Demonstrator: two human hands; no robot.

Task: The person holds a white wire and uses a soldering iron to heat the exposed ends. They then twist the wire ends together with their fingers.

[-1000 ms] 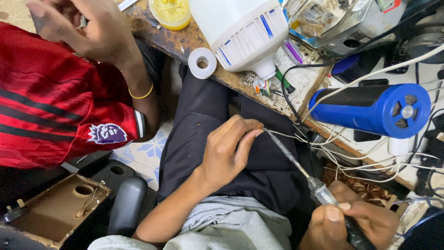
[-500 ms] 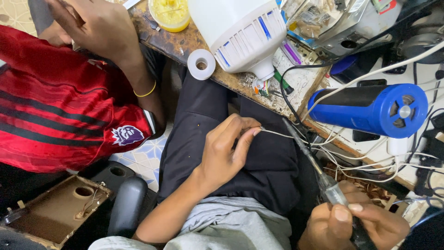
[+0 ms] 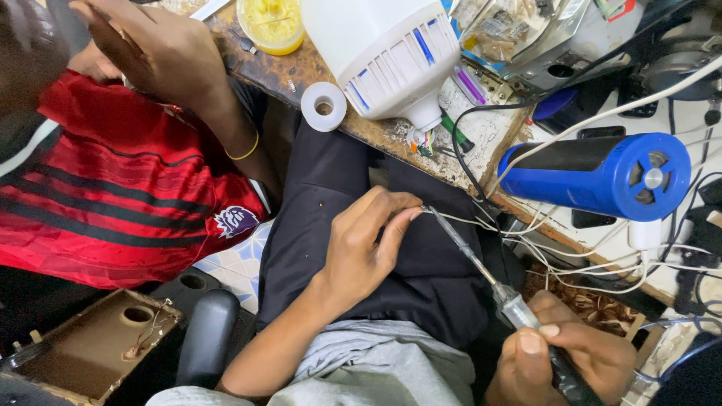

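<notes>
Your left hand (image 3: pixel 365 244) pinches the thin wire (image 3: pixel 459 219) over your lap, fingers together on its end. Your right hand (image 3: pixel 560 361) is wrapped tight around the soldering iron (image 3: pixel 492 282), tip right at the pinched wire, below the bench edge (image 3: pixel 391 139).

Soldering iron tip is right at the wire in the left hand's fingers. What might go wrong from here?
1. The soldering iron tip sits almost against the left hand pinching the thin wire; a slip may burn the fingertips.
2. The work hangs over the lap, so a hot drip would likely land on the black trousers.
3. Loose white cables lie tangled beside the right hand; the iron could snag or scorch them.
</notes>
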